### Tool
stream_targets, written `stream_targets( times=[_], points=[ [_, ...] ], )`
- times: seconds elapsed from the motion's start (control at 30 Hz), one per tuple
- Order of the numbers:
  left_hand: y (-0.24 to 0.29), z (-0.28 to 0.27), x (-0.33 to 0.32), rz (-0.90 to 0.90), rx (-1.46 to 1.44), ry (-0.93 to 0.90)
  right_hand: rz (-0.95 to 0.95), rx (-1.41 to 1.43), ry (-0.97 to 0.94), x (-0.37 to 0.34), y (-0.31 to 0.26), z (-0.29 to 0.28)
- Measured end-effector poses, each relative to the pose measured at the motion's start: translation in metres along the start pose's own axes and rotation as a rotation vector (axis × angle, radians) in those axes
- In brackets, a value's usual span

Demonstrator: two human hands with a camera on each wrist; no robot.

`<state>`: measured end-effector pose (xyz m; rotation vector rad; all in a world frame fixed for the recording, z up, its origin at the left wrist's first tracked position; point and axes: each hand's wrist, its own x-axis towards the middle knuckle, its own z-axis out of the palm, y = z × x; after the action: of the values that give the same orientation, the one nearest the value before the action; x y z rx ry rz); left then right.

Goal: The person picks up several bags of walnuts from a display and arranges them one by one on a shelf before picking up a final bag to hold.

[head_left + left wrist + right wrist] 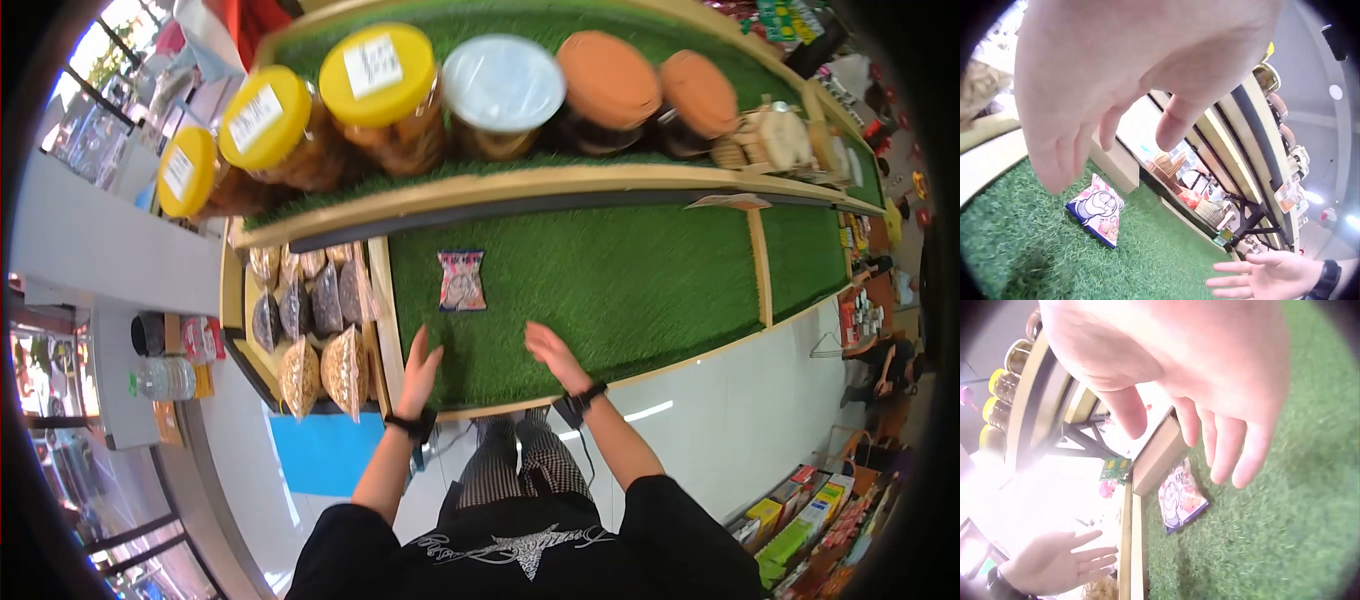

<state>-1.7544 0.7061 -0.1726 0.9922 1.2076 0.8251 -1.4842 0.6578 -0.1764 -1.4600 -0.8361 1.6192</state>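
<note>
A small pink and white snack packet (462,280) with dark blue edges lies on the green turf of the shelf; it also shows in the left wrist view (1097,211) and the right wrist view (1179,497). Nearer the shelf's front edge, the left hand (420,375) hovers left of and below the packet, fingers extended, holding nothing. The right hand (556,357) is to the packet's lower right, palm turned inward, fingers extended and empty. Neither hand touches the packet.
Jars with yellow lids (378,75) and orange lids (608,80) stand on the upper shelf. Bagged dry goods (345,370) fill the compartment at left, behind a wooden divider (384,310). Another divider (762,265) stands at right. A wooden rim (680,364) edges the front.
</note>
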Motion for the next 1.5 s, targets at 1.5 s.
stream_targets(
  times=[1.5],
  points=[
    [0.070,0.506,-0.238,0.324,0.328,-1.120,-0.178,0.126,1.418,-0.556,0.116,-0.271]
  ],
)
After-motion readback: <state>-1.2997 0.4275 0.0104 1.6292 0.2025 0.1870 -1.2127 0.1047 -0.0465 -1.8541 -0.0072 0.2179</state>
